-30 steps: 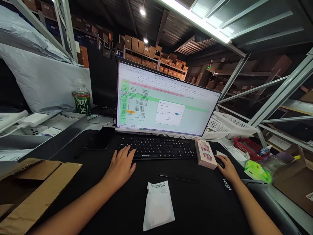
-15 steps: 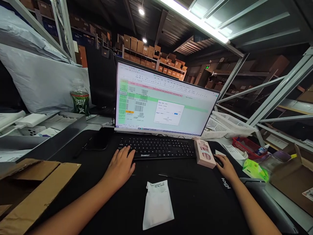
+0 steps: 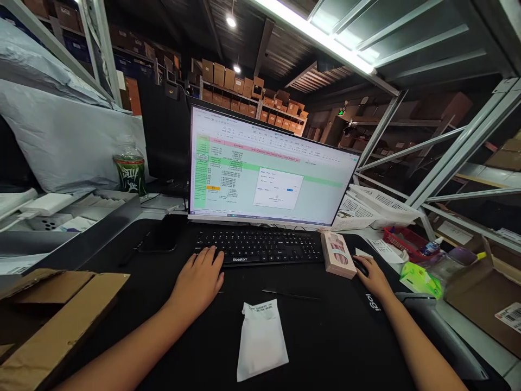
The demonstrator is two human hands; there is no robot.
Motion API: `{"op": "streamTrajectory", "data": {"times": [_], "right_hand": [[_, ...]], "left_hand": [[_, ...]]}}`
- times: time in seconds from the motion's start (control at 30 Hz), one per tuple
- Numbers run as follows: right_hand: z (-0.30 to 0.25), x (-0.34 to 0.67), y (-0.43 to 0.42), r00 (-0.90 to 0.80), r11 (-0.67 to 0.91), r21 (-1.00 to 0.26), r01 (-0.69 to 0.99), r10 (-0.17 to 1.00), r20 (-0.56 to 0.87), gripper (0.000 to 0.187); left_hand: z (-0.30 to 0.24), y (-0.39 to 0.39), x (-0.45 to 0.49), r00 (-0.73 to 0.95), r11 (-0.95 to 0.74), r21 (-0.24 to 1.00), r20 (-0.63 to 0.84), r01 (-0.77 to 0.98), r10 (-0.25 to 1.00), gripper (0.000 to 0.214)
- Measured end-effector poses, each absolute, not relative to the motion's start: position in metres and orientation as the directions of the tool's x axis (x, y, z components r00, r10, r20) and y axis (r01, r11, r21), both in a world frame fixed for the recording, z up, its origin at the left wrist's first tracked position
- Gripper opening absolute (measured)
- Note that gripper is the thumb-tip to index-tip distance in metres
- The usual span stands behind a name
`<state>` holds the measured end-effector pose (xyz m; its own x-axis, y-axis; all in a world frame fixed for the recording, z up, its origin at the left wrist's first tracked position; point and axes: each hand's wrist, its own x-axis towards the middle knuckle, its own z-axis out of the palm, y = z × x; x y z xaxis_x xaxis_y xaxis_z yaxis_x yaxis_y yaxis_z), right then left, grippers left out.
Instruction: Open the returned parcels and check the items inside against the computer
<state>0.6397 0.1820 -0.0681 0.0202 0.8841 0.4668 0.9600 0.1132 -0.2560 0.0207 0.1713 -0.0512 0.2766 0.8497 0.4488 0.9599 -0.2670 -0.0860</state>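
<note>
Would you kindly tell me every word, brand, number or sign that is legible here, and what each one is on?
"Bosston": front edge of the black keyboard.
"logi": the black desk mat, turned sideways.
Too small or blurred to read: text on the monitor, white packet, green bottle, carton at far right and lit green sign.

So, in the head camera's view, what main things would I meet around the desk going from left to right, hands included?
Left carton, bottle, phone, left hand, white packet, pink box, right hand, green pack, right carton.
</note>
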Motion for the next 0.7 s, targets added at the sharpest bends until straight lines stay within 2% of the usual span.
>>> {"op": "streamTrajectory", "data": {"times": [0.17,0.7], "right_hand": [[-0.0662,0.6375,0.1817,0.036,0.089,-0.255,0.963,0.893,0.448,0.055],[-0.0654,0.6361,0.181,0.053,0.083,-0.282,0.956,0.895,0.442,0.052]], "left_hand": [[-0.0469,0.17,0.0216,0.282,-0.261,-0.107,0.412,0.959,0.867,0.05],[-0.0479,0.1701,0.0214,0.273,-0.279,-0.052,0.43,0.959,0.861,0.049]]}}
